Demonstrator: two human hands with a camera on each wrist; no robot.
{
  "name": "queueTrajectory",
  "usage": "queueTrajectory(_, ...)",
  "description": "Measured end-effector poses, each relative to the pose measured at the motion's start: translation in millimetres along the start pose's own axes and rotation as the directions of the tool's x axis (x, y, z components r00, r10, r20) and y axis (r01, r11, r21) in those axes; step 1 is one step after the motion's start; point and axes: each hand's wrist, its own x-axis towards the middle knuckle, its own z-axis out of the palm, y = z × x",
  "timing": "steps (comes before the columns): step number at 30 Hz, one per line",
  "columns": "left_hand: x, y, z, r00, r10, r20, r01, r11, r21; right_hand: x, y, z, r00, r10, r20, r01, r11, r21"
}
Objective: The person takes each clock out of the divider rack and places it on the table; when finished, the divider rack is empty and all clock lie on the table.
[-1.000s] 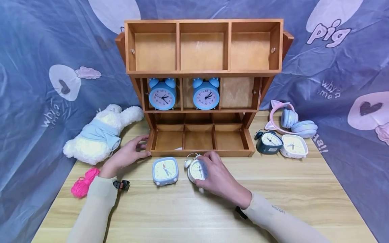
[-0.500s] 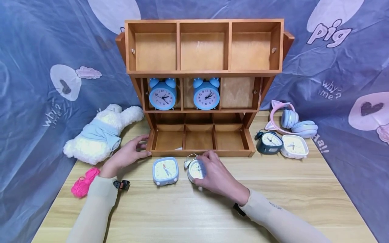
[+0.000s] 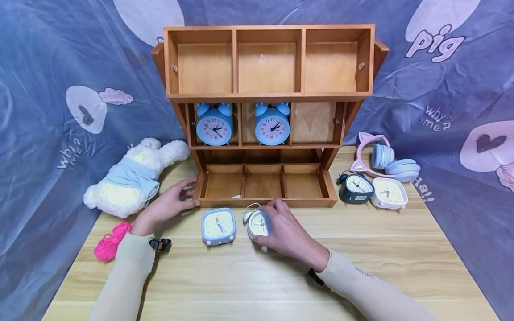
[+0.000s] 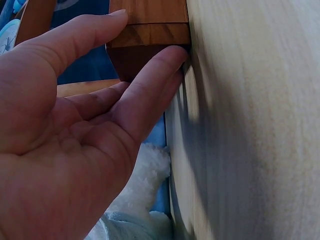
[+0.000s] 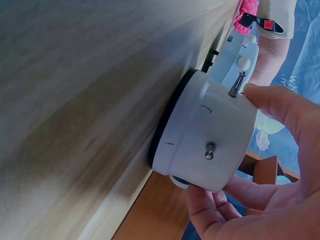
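A white twin-bell alarm clock (image 3: 258,224) lies face up on the table, its dark back against the wood in the right wrist view. My right hand (image 3: 287,232) grips it between thumb and fingers; two metal feet (image 5: 210,150) stick out of its side, and the hand covers part of the rim. Fairly straight fingers of my left hand (image 3: 165,206) touch the lower left end of the wooden shelf (image 3: 265,203). Between the hands sits a blue square alarm clock (image 3: 218,226), touched by neither.
Two blue twin-bell clocks (image 3: 214,128) stand in the middle tier. A plush toy (image 3: 130,178) and pink yarn (image 3: 112,241) lie left. At right are a dark green clock (image 3: 356,188), a white square clock (image 3: 389,193) and cat-ear headphones (image 3: 385,162).
My right hand shifted very slightly left on the white clock during the first half second, then stayed put. The left hand and the other things look unmoved.
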Motion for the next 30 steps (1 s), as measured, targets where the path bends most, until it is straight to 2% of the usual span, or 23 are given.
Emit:
queueTrajectory(8, 0.3, -2.5, 0.5, 1.000, -0.019, -0.002, 0.019, 1.000, -0.002, 1.0, 0.0, -0.7, 1.000, 0.004, 0.011, -0.004, 1.000, 0.005)
queueTrajectory(30, -0.1, 0.1, 1.3, 1.000, -0.004, -0.007, 0.004, 1.000, -0.008, -1.6, 2.8, -0.8, 0.999, -0.040, -0.007, 0.040, 0.999, -0.001)
